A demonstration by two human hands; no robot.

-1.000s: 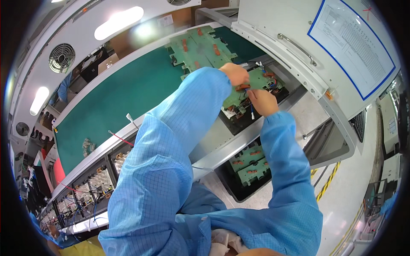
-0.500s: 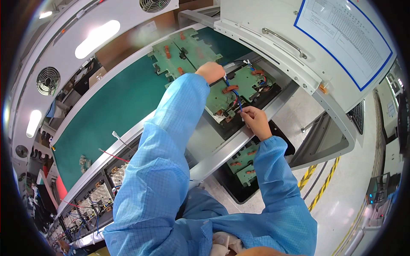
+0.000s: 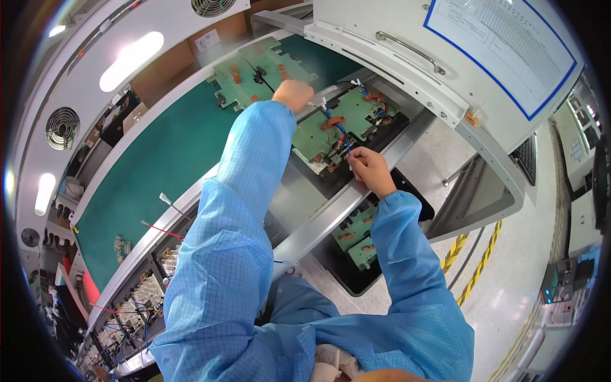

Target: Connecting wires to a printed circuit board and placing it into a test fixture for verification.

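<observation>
My right hand [image 3: 371,170] pinches the near end of a blue cable [image 3: 344,135] between thumb and fingertips. The cable runs over a green plate with an orange clip [image 3: 333,122], which sits in a black tray [image 3: 396,127] with a second green plate [image 3: 356,109]. White connectors [image 3: 325,106] stick up at the cable's far end. Just left of them, my left hand [image 3: 294,95] is closed, its fingers curled and slightly blurred. Whatever it may hold is hidden. Behind it, a larger green board [image 3: 251,75] with orange clips lies on the green mat [image 3: 149,172].
A metal rail [image 3: 318,229] runs along the bench front. Below it is another black tray [image 3: 359,283] with green plates. Wired parts [image 3: 143,299] line a rack at lower left. A white panel with a handle [image 3: 410,52] stands at the back right.
My left hand has drawn slightly left, away from the white connectors. My right hand keeps its pinch on the blue cable. The whole view has shifted a little.
</observation>
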